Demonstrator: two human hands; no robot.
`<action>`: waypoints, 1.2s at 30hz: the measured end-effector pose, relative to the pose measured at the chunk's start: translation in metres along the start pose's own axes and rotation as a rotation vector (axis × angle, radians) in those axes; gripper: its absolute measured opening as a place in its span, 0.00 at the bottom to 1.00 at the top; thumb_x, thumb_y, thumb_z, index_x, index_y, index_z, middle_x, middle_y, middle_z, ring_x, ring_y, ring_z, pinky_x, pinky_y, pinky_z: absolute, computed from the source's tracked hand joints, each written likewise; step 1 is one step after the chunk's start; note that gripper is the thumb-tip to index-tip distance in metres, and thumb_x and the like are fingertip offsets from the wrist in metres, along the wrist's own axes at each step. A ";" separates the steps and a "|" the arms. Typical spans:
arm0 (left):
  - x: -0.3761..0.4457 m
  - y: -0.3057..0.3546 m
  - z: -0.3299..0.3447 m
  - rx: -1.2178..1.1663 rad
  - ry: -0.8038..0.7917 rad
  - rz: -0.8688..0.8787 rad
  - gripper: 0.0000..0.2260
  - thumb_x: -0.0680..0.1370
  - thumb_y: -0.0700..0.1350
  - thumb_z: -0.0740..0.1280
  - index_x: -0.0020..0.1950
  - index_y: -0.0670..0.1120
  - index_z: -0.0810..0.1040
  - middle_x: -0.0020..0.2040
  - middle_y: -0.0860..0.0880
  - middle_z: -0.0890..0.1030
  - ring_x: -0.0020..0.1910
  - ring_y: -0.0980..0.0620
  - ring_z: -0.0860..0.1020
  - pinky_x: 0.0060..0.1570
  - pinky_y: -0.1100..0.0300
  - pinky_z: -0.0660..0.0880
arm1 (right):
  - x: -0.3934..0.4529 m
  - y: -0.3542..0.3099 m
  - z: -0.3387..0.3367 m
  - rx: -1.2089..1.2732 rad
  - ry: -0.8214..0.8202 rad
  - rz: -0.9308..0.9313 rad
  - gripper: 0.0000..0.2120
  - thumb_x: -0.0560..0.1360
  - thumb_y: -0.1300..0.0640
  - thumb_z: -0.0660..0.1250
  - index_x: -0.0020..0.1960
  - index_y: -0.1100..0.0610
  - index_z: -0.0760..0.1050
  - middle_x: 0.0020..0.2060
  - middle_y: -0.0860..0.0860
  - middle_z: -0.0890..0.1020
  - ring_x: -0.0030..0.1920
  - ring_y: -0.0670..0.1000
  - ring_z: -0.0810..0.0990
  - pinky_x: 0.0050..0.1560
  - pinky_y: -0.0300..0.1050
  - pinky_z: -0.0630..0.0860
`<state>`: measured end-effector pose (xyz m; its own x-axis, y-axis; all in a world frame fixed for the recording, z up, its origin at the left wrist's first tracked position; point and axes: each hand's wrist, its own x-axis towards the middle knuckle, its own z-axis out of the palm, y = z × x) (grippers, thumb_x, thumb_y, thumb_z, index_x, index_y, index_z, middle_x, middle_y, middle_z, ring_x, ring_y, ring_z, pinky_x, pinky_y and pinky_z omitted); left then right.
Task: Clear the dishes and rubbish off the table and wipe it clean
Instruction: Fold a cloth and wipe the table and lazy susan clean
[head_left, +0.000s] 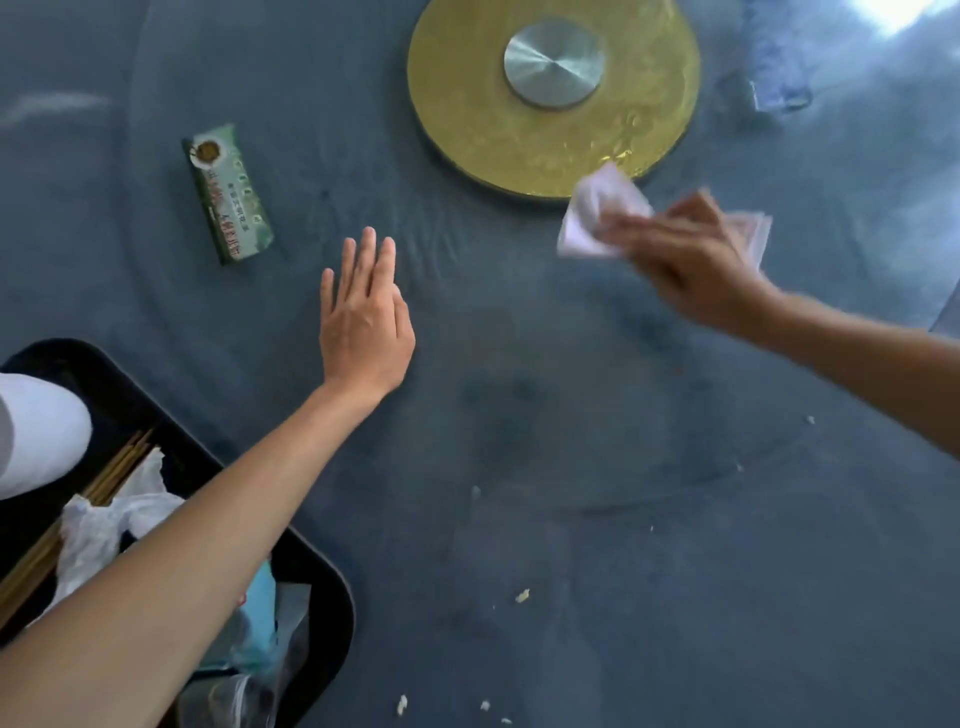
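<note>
My right hand (691, 260) grips a crumpled white cloth (592, 218) on the dark table (571, 415), just below the gold turntable base (550, 93); the hand is blurred by motion. With straight fingers, my left hand (363, 317) rests flat on the table near the middle. A green packet (228, 195) lies to the upper left of it. Small white crumbs (522, 596) are scattered over the near part of the table. A black tray (311, 582) at the lower left holds a white bowl (41, 431), chopsticks (111, 475), crumpled tissue (104, 525) and plastic wrappers.
A round metal hub (553, 62) sits in the middle of the gold base. A blurred clear object (779, 96) lies at the upper right. Bright glare falls on the table's far right corner.
</note>
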<state>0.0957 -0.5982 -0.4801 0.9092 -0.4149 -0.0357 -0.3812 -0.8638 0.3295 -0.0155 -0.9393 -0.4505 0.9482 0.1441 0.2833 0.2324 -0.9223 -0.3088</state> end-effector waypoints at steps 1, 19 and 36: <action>-0.003 0.006 -0.002 -0.031 -0.028 -0.019 0.25 0.84 0.44 0.52 0.82 0.44 0.58 0.83 0.46 0.54 0.82 0.47 0.49 0.79 0.46 0.47 | 0.026 0.030 -0.003 -0.084 0.061 0.141 0.14 0.86 0.53 0.61 0.68 0.48 0.80 0.68 0.50 0.80 0.49 0.65 0.79 0.54 0.50 0.69; -0.025 0.011 0.002 -0.023 -0.032 -0.114 0.26 0.84 0.49 0.52 0.82 0.46 0.55 0.83 0.45 0.52 0.82 0.45 0.48 0.78 0.42 0.45 | -0.036 -0.117 0.011 0.193 -0.027 -0.084 0.19 0.80 0.66 0.66 0.65 0.50 0.82 0.68 0.46 0.80 0.46 0.58 0.76 0.50 0.50 0.74; -0.030 -0.011 0.006 0.113 -0.056 0.091 0.24 0.84 0.52 0.48 0.81 0.61 0.54 0.83 0.51 0.52 0.82 0.46 0.48 0.78 0.42 0.46 | -0.139 -0.171 0.023 0.288 -0.323 -0.189 0.25 0.77 0.67 0.61 0.67 0.47 0.81 0.70 0.38 0.77 0.46 0.53 0.72 0.47 0.50 0.75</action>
<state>0.0718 -0.5779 -0.4878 0.8607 -0.5051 -0.0638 -0.4806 -0.8474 0.2260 -0.1820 -0.7936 -0.4581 0.8919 0.4458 0.0761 0.4147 -0.7391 -0.5309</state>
